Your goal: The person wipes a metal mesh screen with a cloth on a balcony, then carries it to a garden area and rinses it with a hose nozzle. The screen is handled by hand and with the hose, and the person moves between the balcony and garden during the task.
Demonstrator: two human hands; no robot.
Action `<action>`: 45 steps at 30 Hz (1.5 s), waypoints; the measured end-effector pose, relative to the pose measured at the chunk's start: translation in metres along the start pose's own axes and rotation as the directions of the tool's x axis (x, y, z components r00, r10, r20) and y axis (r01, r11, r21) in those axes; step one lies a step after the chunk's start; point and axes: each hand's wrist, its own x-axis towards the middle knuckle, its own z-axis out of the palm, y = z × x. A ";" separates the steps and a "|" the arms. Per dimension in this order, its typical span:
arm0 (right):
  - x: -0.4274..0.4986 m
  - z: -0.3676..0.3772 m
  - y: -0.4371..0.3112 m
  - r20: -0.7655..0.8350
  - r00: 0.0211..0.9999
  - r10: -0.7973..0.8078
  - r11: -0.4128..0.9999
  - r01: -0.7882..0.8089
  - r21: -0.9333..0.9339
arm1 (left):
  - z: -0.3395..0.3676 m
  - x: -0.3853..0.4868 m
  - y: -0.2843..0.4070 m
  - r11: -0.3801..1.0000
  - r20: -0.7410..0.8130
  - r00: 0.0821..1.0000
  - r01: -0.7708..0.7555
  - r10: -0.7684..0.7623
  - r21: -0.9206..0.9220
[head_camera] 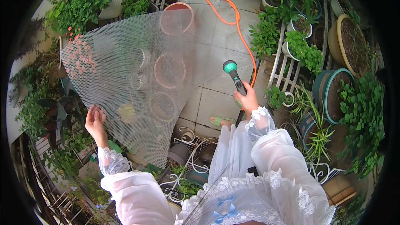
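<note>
My left hand (pixel 95 124) pinches the lower left edge of a translucent plastic mesh sheet (pixel 125 68) with small honeycomb holes. The sheet hangs spread out and slightly curved over the plants and pots at the left, which show dimly through it. In my right hand (pixel 249 99) is a black and green garden hose spray nozzle (pixel 232 70), its round head pointing away from me over the tiled floor (pixel 215 81). No water is visible at the head. An orange hose (pixel 242 37) runs down beside the nozzle towards my right hand; its joint is hidden.
The orange hose loops across the tiles at the far end. Potted plants on metal racks (pixel 281 68) line the right side, with a large tan pot (pixel 339 43) and a green pot (pixel 325 95). A scrolled white metal stand (pixel 187 168) is close in front of me, near a green slipper (pixel 222 120).
</note>
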 end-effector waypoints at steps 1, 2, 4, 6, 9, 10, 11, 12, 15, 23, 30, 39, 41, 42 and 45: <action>0.001 0.002 0.002 0.009 1.000 0.027 1.000 -0.027 -0.015 | -0.002 0.001 -0.003 1.000 0.001 1.000 0.006 -0.006 -0.002; 0.003 0.003 0.003 -0.015 0.993 0.120 0.993 -0.119 0.013 | -0.003 0.001 -0.005 1.000 0.001 1.000 0.013 -0.013 -0.005; 0.007 0.005 0.004 -0.057 0.989 0.135 0.990 -0.137 -0.031 | -0.005 0.002 -0.009 1.000 0.007 1.000 0.020 -0.020 -0.009; 0.009 0.005 0.004 -0.118 0.984 0.137 0.991 -0.137 0.004 | -0.007 0.003 -0.013 0.999 -0.015 0.999 0.034 -0.034 -0.012; 0.008 -0.001 -0.002 -0.105 0.979 0.177 0.983 -0.181 -0.026 | -0.011 0.004 -0.018 0.999 -0.027 0.998 0.052 -0.052 -0.008; 0.006 -0.003 -0.005 -0.037 0.975 0.220 0.975 -0.220 -0.007 | -0.012 0.004 -0.019 0.999 -0.028 0.998 0.055 -0.055 -0.002; 0.003 -0.005 -0.008 0.092 0.983 0.159 0.987 -0.158 -0.021 | -0.013 0.004 -0.021 0.999 -0.029 0.998 0.052 -0.052 0.003; 0.000 -0.006 -0.012 0.193 0.972 0.137 0.990 -0.129 -0.057 | -0.014 0.004 -0.022 0.998 -0.021 0.998 0.058 -0.058 -0.008; -0.010 -0.006 -0.021 0.368 0.919 0.144 0.988 -0.114 -0.103 | -0.013 0.005 -0.025 0.997 -0.008 0.998 0.066 -0.066 -0.026; -0.021 0.007 -0.031 0.399 0.903 0.156 0.983 -0.105 -0.148 | -0.012 0.003 -0.026 0.997 -0.004 0.997 0.083 -0.083 0.002; -0.025 0.014 -0.041 0.441 0.877 0.192 0.980 -0.146 -0.136 | -0.008 0.002 -0.024 0.996 -0.001 0.996 0.092 -0.092 0.004; -0.028 0.046 -0.062 0.590 0.806 -0.047 0.997 0.069 -0.015 | -0.006 0.002 -0.022 0.994 -0.001 0.994 0.105 -0.105 0.013; -0.028 0.051 -0.061 0.439 0.897 -0.050 0.997 0.070 -0.030 | -0.006 0.002 -0.023 0.994 0.002 0.994 0.105 -0.105 0.003; -0.028 0.052 -0.059 0.401 0.913 -0.071 0.995 0.096 -0.042 | -0.006 0.001 -0.023 0.995 0.004 0.995 0.102 -0.102 -0.002; -0.025 0.050 -0.050 0.307 0.950 -0.049 0.989 0.089 -0.119 | -0.007 0.001 -0.024 0.996 0.022 0.996 0.084 -0.084 -0.010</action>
